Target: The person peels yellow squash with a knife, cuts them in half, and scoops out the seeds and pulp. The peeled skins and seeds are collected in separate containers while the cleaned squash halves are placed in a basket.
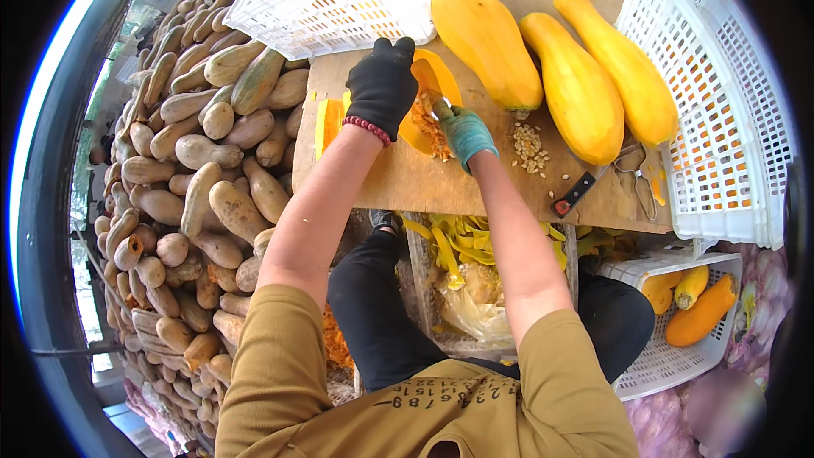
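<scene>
My left hand (383, 86), in a black glove, grips a halved, peeled squash (439, 76) on the wooden board. My right hand (466, 129), in a green glove, holds a metal scooping tool (439, 105) against the stringy orange pulp (427, 124) in its hollow. Pale seeds (529, 147) lie on the board right of my right hand. Beyond them rest several whole peeled squashes (486, 44). A black-handled knife (574, 194) and a metal peeler (636, 175) lie near the front edge. Cut squash pieces (327, 124) lie left of my left hand.
A white plastic crate (343, 3) stands at the back of the wooden table (413, 184), and another (712, 76) at its right. Unpeeled squashes (210, 152) are heaped at the left. Below are peelings (467, 242) and a tipped crate (674, 362) holding squashes.
</scene>
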`<control>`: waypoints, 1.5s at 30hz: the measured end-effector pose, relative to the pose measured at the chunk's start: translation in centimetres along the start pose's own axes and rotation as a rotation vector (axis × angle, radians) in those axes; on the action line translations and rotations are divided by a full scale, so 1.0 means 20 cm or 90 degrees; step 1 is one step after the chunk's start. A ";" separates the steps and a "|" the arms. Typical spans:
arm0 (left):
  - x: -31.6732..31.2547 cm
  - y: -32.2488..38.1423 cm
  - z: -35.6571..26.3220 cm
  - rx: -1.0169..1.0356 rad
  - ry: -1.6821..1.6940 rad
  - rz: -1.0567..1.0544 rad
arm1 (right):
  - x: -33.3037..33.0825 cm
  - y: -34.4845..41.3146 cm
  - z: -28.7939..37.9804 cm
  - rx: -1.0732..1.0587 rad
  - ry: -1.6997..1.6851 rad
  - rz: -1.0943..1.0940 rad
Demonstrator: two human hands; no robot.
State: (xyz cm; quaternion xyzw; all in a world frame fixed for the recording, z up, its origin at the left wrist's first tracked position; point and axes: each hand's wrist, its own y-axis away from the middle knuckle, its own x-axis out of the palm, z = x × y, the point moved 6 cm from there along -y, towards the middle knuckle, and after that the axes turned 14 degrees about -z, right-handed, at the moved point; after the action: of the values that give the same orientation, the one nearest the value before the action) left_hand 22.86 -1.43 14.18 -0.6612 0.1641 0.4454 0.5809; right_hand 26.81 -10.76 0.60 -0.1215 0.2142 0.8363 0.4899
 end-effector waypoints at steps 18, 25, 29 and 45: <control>0.02 0.02 0.05 0.021 0.039 -0.019 | 0.04 0.04 0.13 -0.085 -0.064 0.081; 0.00 0.02 0.00 0.019 0.015 -0.027 | 0.01 0.00 -0.19 0.047 0.141 0.061; 0.00 0.02 0.00 0.004 0.005 -0.026 | -0.01 -0.01 -0.06 -0.002 0.069 0.061; -0.02 0.04 0.01 0.011 0.019 -0.031 | -0.10 0.01 -0.32 0.070 0.218 0.089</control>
State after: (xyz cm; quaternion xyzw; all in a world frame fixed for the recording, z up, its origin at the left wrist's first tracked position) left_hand 22.08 -1.62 13.96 -0.6667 0.1604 0.4199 0.5946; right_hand 27.62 -15.50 -4.10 -0.2197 0.3474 0.8227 0.3927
